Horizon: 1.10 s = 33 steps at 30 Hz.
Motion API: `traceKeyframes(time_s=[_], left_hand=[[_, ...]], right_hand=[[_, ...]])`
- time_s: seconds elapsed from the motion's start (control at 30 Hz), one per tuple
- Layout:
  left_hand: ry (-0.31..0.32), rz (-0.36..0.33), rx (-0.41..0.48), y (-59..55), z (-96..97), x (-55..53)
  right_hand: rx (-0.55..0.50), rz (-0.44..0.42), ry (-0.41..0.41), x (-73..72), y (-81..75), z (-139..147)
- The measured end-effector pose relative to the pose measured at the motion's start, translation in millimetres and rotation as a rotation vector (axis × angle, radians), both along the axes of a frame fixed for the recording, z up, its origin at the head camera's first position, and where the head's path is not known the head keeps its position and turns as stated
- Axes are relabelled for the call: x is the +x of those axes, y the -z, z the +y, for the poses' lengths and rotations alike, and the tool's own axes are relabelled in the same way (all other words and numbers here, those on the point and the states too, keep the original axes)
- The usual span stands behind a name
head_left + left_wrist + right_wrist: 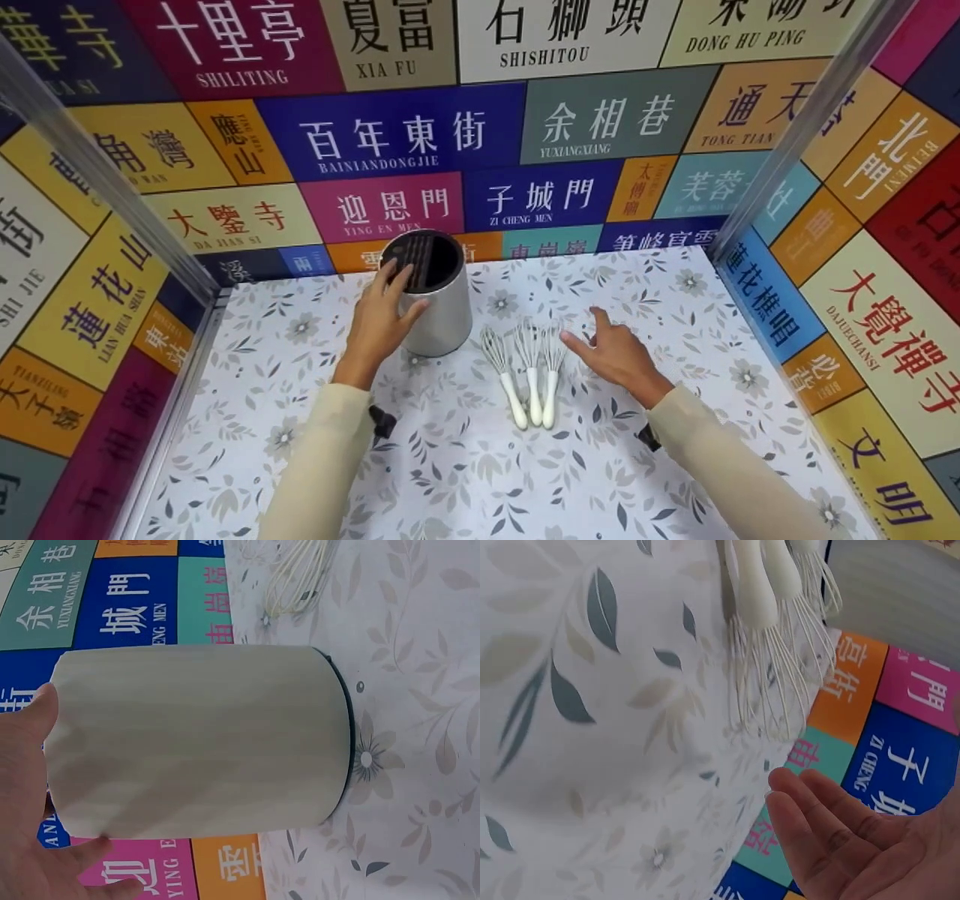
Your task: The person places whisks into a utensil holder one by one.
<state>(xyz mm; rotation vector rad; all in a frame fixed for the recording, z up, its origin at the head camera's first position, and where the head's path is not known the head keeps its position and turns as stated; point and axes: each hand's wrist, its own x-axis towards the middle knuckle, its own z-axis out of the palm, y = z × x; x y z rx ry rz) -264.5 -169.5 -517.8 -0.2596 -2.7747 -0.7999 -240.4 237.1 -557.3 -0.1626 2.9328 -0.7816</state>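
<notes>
Lying near frame centre: three white whisks [533,384]; right hand [619,356], fingers loosely extended, just right of them. Left hand [380,319], fingers spread, at rim of grey canister [444,322], upper centre.

Satin metal canister [442,322], smooth plastic whisk handles [534,397]

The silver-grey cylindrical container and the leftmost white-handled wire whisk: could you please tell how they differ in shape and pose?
The silver-grey cylindrical container stands upright, whereas the leftmost white-handled wire whisk lies down. The container is broad and solid-walled; the whisk is slim, with open wire loops. The left hand is at the container's top, while no hand holds the whisk. Both are on the white floral tabletop.
</notes>
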Motion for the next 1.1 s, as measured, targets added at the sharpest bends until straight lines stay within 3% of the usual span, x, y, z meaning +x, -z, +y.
traceKeyframes(time_s=[0.33, 0.7, 0.9, 1.1], left_hand=[[-0.023, -0.002, 0.022, 2.0, 3.1, -2.9], [0.028, 0.015, 0.051, 1.2, -3.3, -5.9], [0.055, -0.014, 0.062, 3.5, -9.8, -7.3], [0.055, -0.055, 0.078, 6.6, -11.9, -7.3]], right_hand=[[-0.027, -0.093, 0.005, 11.8, 27.6, -15], [-0.026, -0.099, 0.031, 20.8, 54.5, -33], [-0.059, -0.106, 0.065, 23.2, 62.3, -40], [-0.068, -0.059, 0.082, 26.2, 67.9, -45]])
